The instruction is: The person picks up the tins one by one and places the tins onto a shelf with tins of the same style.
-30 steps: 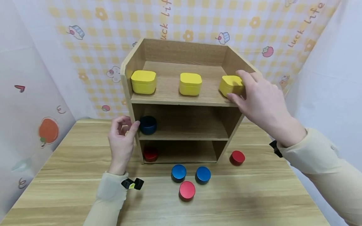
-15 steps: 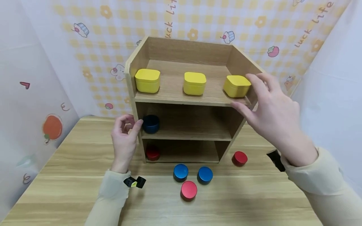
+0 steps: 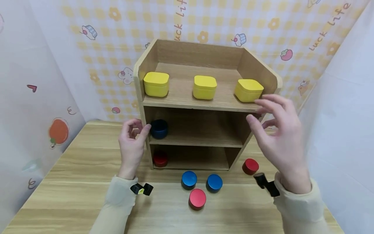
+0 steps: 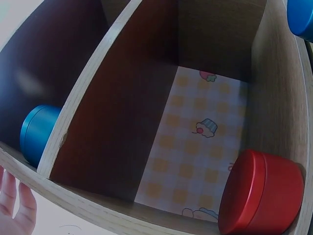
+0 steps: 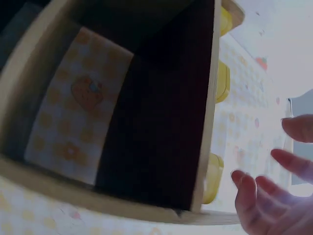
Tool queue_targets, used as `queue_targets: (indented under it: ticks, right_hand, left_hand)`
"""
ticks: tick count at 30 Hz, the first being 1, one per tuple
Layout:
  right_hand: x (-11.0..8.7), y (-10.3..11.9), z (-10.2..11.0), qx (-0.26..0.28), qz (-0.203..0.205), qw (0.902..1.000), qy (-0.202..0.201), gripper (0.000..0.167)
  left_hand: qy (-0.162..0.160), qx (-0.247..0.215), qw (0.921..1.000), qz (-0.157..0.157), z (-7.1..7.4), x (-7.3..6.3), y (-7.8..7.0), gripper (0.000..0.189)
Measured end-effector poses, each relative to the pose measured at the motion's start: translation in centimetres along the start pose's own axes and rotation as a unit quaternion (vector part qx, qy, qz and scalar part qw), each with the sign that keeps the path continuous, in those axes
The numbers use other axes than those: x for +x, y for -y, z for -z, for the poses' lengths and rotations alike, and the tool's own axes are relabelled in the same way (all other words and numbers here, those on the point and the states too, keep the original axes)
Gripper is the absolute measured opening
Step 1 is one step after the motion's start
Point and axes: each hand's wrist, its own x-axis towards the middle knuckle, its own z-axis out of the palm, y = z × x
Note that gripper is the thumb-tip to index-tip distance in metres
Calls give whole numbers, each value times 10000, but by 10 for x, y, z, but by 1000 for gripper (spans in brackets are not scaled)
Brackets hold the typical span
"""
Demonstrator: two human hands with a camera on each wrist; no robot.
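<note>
My left hand (image 3: 132, 146) grips the left side panel of a small wooden shelf unit (image 3: 193, 106), thumb at the front edge and fingers on the outside. Three yellow rounded boxes (image 3: 205, 88) stand along the top shelf. Just below the rightmost yellow box (image 3: 249, 91), my right hand (image 3: 281, 139) hovers with parted fingers and holds nothing. A blue round tin (image 3: 159, 129) sits at the left of the middle shelf, near my left thumb. Under it, on the lowest shelf, is a red round tin (image 4: 274, 196), which shows large in the left wrist view.
In front of the unit, two blue round tins (image 3: 189, 179) and a red round tin (image 3: 197, 198) rest on the wooden table (image 3: 73, 182). Another red tin (image 3: 250, 166) lies to the unit's right. A checked cloth (image 3: 181, 19) hangs behind.
My right hand has let go of the rightmost yellow box and drawn back down and to the right. The left hand stays on the side panel. The head view has shifted slightly.
</note>
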Motion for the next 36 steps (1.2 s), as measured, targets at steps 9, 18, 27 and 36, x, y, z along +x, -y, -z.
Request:
queue_targets:
  ticks: [9,18,27,36]
  right_hand:
    - [-36,4,-25,1258,312,9916,-28,23]
    - [-75,-26,-65,1425,379,9864,725,29]
    - [-110,-45,-82,1337,-201,9661,2200,25]
    - [-129,-65,-80,1289,-549,9028,4067,20]
  left_hand:
    - [20,-59,9999,-89,-1,2,0,31]
    - [16,-187,9997,-172,-2,2,0,30]
    - [8,-208,9997,-135,-3,5,-2,30]
    - [-23,-247,9996,-152,-2,-1,-1,30]
